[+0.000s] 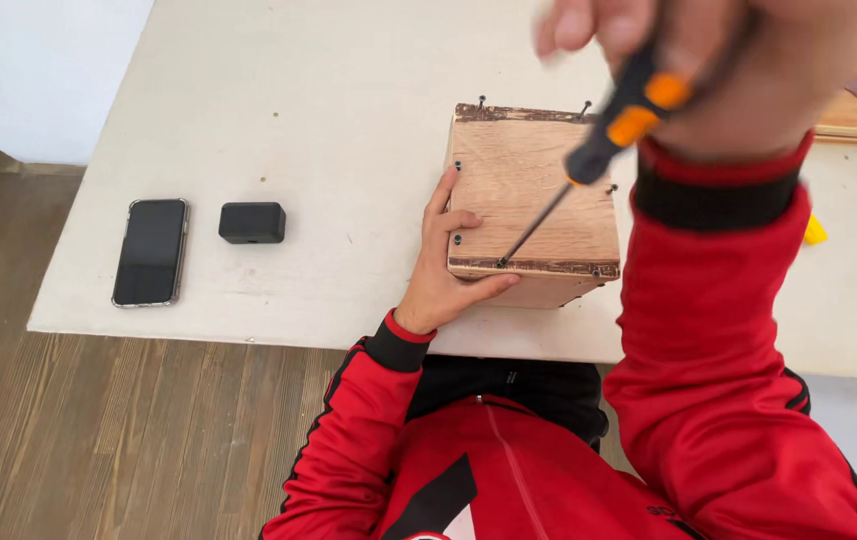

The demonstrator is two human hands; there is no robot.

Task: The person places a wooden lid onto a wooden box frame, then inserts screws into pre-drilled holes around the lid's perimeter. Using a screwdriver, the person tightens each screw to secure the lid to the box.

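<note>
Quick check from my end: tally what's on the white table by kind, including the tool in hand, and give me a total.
Wooden box: 1, steadied by the left hand
Screwdriver: 1, in the right hand, tip at the box's near-left corner
Phone: 1
Small black case: 1
Total: 4
The clutter at the far right edge is too cut off to count.

You have a dark phone (151, 251) lying flat, far left | small black box (252, 222) just beside it | both on pale table (309, 90)
</note>
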